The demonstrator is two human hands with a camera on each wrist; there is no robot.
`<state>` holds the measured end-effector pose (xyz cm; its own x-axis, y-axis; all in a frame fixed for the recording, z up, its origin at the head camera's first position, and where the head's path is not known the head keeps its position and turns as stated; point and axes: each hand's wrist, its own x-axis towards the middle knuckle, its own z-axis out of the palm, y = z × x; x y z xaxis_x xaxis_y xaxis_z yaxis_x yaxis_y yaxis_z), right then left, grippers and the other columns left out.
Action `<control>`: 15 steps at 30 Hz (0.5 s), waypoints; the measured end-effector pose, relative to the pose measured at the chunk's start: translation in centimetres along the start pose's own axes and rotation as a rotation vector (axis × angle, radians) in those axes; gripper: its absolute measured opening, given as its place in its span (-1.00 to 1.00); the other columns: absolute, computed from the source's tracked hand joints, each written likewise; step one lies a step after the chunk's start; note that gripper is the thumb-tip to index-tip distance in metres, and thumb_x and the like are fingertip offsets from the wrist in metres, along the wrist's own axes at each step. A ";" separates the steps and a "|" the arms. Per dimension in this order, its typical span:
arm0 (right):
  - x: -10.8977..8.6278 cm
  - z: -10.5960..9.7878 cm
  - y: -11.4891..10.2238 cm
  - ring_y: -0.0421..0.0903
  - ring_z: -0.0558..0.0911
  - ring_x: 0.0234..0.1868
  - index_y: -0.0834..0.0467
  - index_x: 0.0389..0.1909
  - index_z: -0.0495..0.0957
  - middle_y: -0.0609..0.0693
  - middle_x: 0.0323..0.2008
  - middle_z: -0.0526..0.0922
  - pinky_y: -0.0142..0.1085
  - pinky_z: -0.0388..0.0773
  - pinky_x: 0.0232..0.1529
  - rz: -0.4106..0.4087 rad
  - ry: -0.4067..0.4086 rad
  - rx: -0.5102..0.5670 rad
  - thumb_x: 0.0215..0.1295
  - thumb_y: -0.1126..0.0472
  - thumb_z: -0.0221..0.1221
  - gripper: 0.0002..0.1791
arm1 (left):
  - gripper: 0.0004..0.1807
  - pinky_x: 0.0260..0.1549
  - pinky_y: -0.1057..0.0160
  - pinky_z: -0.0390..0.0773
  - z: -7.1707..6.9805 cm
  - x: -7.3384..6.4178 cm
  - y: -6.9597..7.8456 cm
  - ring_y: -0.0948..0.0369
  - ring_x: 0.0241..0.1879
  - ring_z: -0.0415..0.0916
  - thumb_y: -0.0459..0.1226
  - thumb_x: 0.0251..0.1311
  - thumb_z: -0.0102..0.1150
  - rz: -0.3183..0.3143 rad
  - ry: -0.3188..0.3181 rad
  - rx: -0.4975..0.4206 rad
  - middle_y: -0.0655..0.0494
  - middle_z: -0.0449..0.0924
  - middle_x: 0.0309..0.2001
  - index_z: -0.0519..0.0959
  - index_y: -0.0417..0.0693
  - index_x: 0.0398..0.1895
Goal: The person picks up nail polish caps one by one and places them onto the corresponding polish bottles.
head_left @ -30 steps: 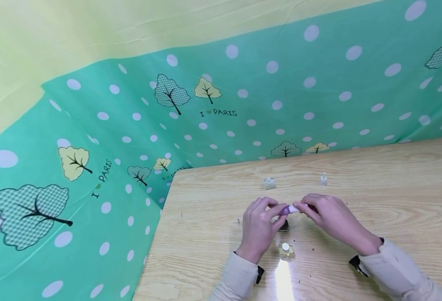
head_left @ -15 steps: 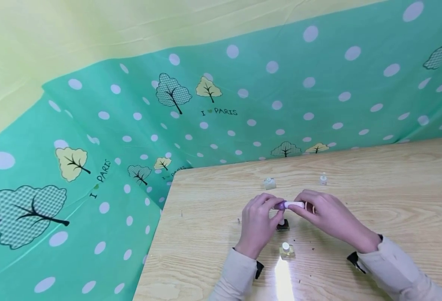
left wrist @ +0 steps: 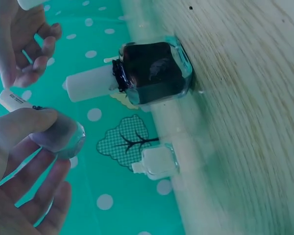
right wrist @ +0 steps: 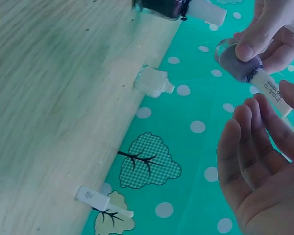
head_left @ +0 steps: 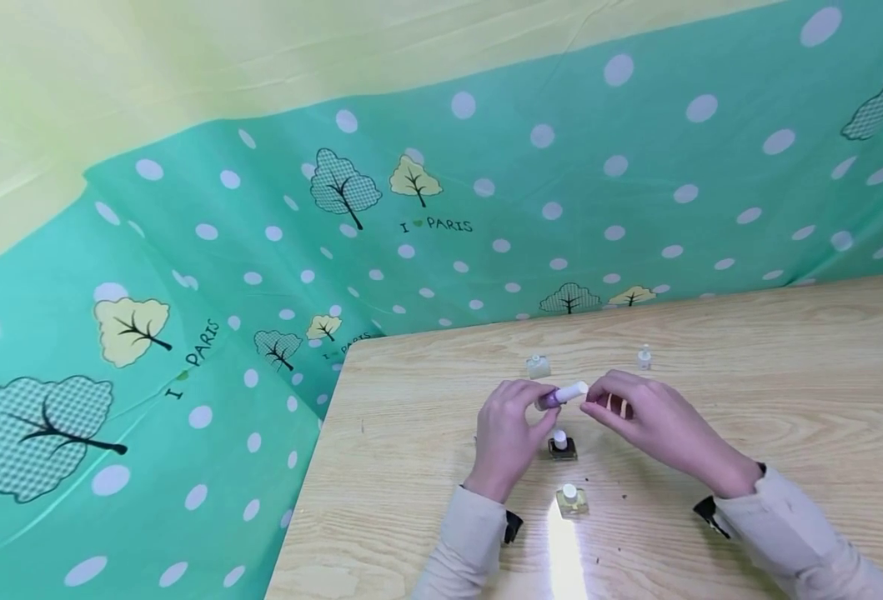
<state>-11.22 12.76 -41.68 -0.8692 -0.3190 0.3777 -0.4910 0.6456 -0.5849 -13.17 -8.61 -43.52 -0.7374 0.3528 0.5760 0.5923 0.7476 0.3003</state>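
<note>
Head cam looked fwd and down from above at the wooden bench and the green dotted cloth behind it, at mid range. L wrist cam sat v. close, low by the bench top, rolled sideways; R wrist cam likewise, rolled the other way. All 3 shared the dark bottle; both wrist cams also the pale bottle.

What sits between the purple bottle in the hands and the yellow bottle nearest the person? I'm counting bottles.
In the head view, a dark bottle stands between the purple bottle and the yellow bottle.
</note>
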 end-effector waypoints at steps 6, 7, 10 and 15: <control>-0.3 -0.1 0.7 -0.39 0.50 -0.41 -0.05 -0.28 0.64 -0.32 -0.42 0.55 -0.44 0.54 -0.42 0.016 0.003 -0.011 0.32 0.08 0.28 -0.95 | -0.75 -0.10 0.43 0.59 0.2 0.1 -0.2 0.34 -0.19 0.61 -0.19 0.08 0.46 -0.038 -0.036 0.004 0.28 0.73 -0.22 0.73 0.08 -0.14; -0.3 -0.1 0.9 -0.39 0.50 -0.40 -0.05 -0.29 0.64 -0.32 -0.42 0.55 -0.44 0.54 -0.41 0.015 0.006 -0.020 0.31 0.09 0.29 -0.95 | -0.75 -0.10 0.42 0.59 0.3 0.1 -0.3 0.34 -0.19 0.61 -0.19 0.09 0.45 -0.046 -0.042 0.005 0.28 0.73 -0.22 0.73 0.08 -0.13; -0.4 -0.1 1.3 -0.37 0.51 -0.37 -0.05 -0.29 0.63 -0.31 -0.40 0.56 -0.42 0.55 -0.38 0.022 0.003 -0.045 0.31 0.09 0.29 -0.95 | -0.74 -0.08 0.40 0.60 0.5 0.0 -0.5 0.33 -0.16 0.61 -0.19 0.08 0.46 -0.077 -0.064 0.002 0.27 0.73 -0.20 0.72 0.08 -0.13; -0.8 -0.1 2.2 -0.32 0.54 -0.32 -0.03 -0.25 0.64 -0.28 -0.35 0.58 -0.36 0.57 -0.34 0.044 -0.016 -0.078 0.34 0.06 0.27 -0.91 | -0.73 -0.07 0.37 0.62 1.1 -0.1 -1.0 0.32 -0.16 0.64 -0.21 0.08 0.46 -0.121 -0.102 -0.021 0.25 0.74 -0.19 0.71 0.07 -0.12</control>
<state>-11.59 14.46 -43.18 -0.8908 -0.3001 0.3413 -0.4473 0.7112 -0.5422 -14.06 -8.74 -44.72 -0.8324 0.3172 0.4545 0.5030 0.7766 0.3794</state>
